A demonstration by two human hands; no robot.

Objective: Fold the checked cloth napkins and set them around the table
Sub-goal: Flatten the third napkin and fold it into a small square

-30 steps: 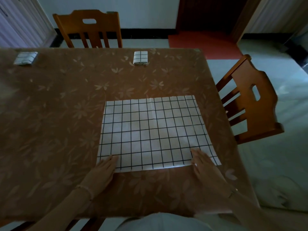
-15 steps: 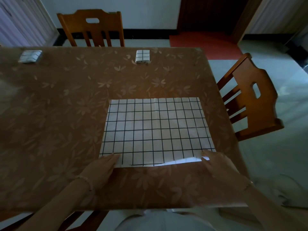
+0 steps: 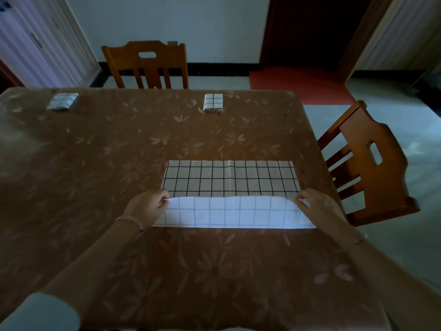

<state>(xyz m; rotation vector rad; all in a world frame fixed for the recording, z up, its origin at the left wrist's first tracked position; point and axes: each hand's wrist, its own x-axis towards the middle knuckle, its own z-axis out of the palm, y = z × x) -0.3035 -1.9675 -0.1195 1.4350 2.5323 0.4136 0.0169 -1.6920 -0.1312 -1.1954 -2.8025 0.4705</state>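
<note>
L hand pinches the near-left corner of the open napkin, fingers curled round the hem. R hand pinches the near-right corner the same way. Both corners are lifted and turned over toward the far edge, so the paler underside shows as a flap across the near part of the cloth, w/ the hem sagging a bit in the middle btwn the hands. The rest of the napkin lies flat on the counter, checked face up, toward the right edge and approx midway btwn near and far edges. Step in hand, by my read: first half-fold, near hem onto far hem. To do it well, carry both corners at the same pace and height so the hem runs straight, w/ slight outward tension so the sagging middle doesn't drag and wrinkle. Land the near corners exactly on the far corners, check the grid lines match along both sides, then press the crease from ctr outward. The far half mustn't slide; the counter cover looks glossy, so prob. best to go low and slow. Further out, a folded napkin sits by the far edge in front of the far chair, and a second folded napkin sits near the far-left corner. A side chair stands off the right edge. So 2 places look set, this one not yet.
</note>
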